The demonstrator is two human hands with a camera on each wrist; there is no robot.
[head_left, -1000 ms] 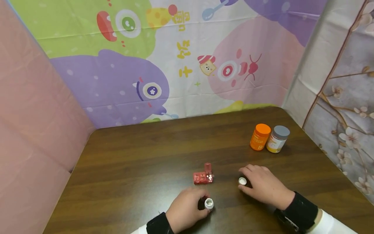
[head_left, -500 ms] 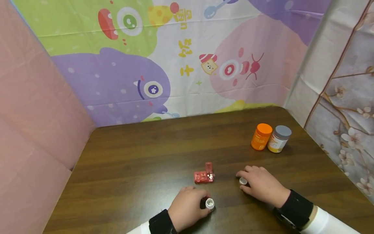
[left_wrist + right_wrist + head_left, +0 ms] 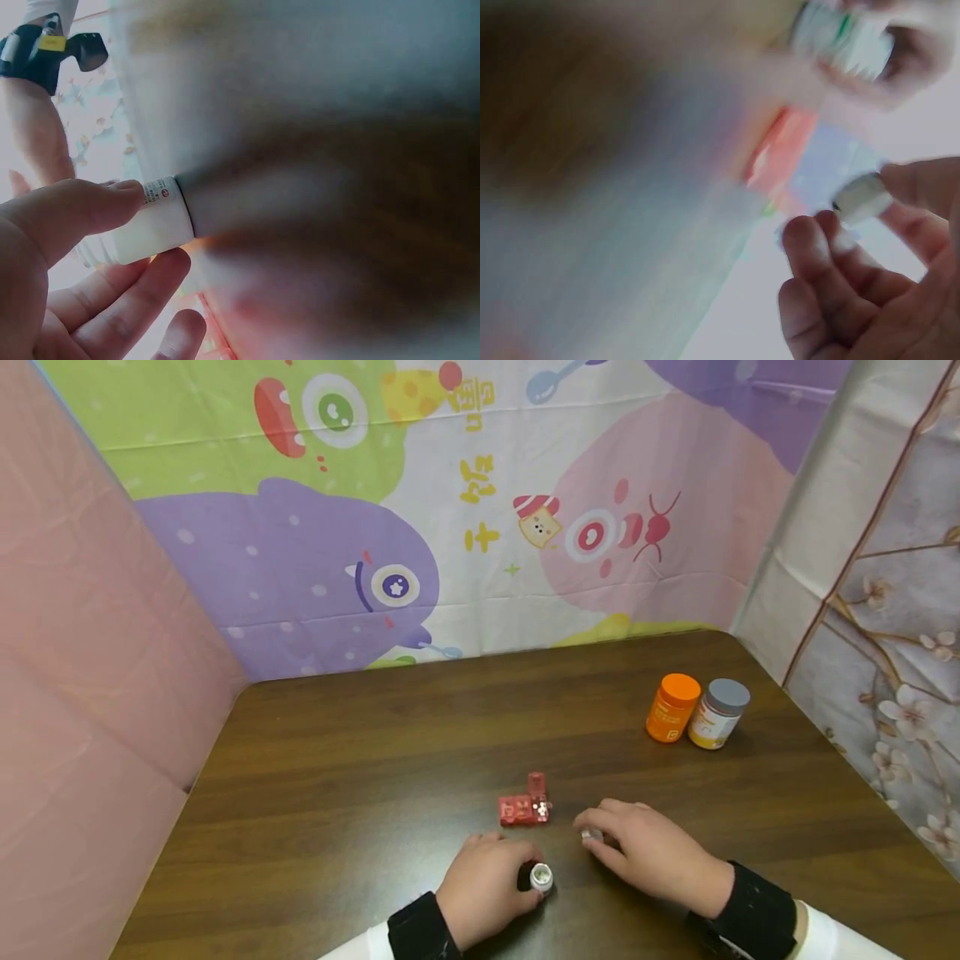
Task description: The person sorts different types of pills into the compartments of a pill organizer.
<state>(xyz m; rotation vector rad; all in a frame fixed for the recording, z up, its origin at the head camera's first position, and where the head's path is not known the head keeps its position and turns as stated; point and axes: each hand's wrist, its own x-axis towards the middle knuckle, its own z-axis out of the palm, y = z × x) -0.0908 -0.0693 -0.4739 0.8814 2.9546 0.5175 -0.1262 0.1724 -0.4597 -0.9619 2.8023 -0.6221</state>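
Observation:
In the head view my left hand (image 3: 487,887) grips a small white bottle (image 3: 542,877) whose open mouth faces up. The left wrist view shows thumb and fingers on either side of this bottle (image 3: 154,225), with small print on its side. My right hand (image 3: 652,856) pinches a small white cap (image 3: 861,198) between thumb and fingers, to the right of the bottle and apart from it. Beyond the left hand lies a red pill box (image 3: 519,810), one lid (image 3: 536,783) standing up and white pills in that compartment.
An orange jar (image 3: 672,708) and a white jar with a grey lid (image 3: 718,714) stand side by side at the table's back right. The brown table (image 3: 360,752) meets a cartoon-printed cloth behind it.
My right hand has picked up the cap from the table and moved left with it, closer to the bottle. The left hand keeps its hold on the bottle in almost the same place.

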